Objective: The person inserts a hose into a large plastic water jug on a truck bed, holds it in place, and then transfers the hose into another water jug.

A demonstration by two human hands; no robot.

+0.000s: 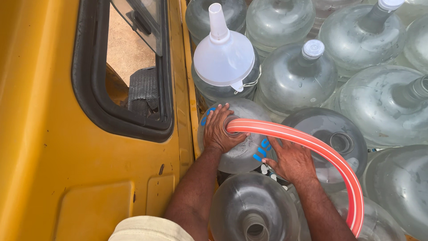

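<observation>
Red striped hose (312, 143) end fed into clear water jug (243, 143) mouth, pinched there by left hand (220, 129); right hand (292, 160) flat, gripping nothing, at four o'clock. Inverted white funnel (224, 56) at twelve. Neighbouring uncapped jugs (254, 209) apparently unfilled.

Both forearms are bare from the elbow down to the wrist, with no watch, band or glove on either one. The left hand (220, 129) and the right hand (290, 160) are bare too, and no ring shows on the fingers that can be seen. At the bottom edge, a rounded fold of pale cream cloth (149, 228) shows beside the left arm, plain and unmarked; whether it is a short sleeve or a trouser leg cannot be told.
</observation>
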